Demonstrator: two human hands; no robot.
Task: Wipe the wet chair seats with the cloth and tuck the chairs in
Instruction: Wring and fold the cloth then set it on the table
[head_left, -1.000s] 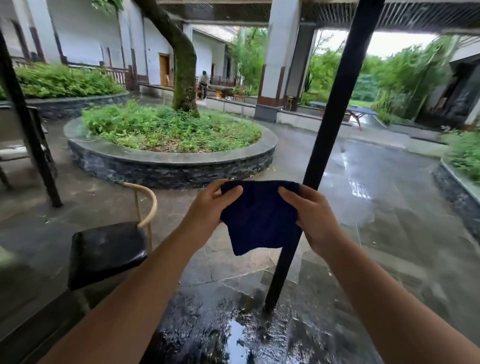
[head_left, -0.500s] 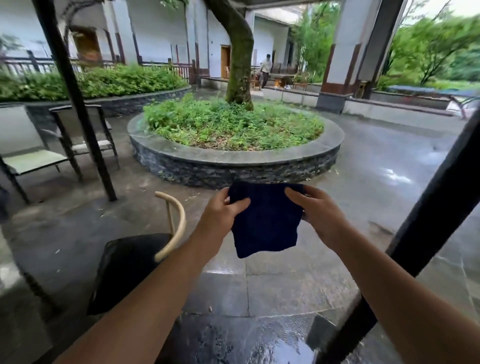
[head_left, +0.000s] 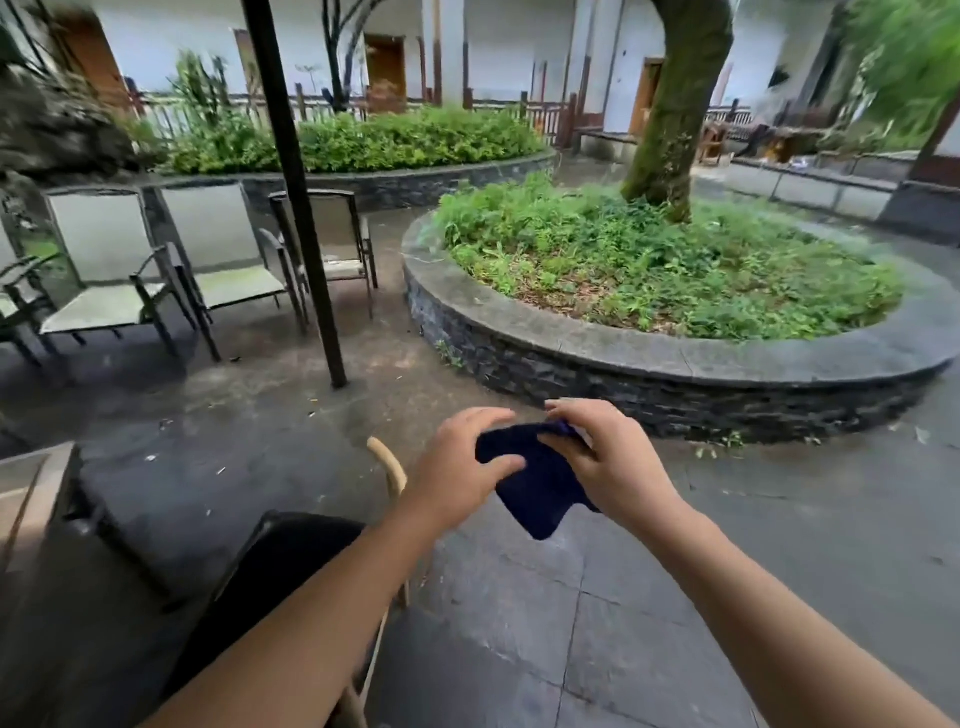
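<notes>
We grip the dark blue cloth (head_left: 540, 488) in our left hand (head_left: 457, 475) and right hand (head_left: 613, 462), above the black-seated chair (head_left: 280, 566) at lower left.

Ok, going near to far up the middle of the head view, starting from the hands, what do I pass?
Dark blue cloth held between left hand and right hand → wet grey stone paving → round dark stone planter wall → green ground plants → mossy tree trunk → white building wall with brown doors.

Two hands (head_left: 457, 480), one cloth (head_left: 540, 493) (navy), four chairs (head_left: 111, 270) — one black-seated
</notes>
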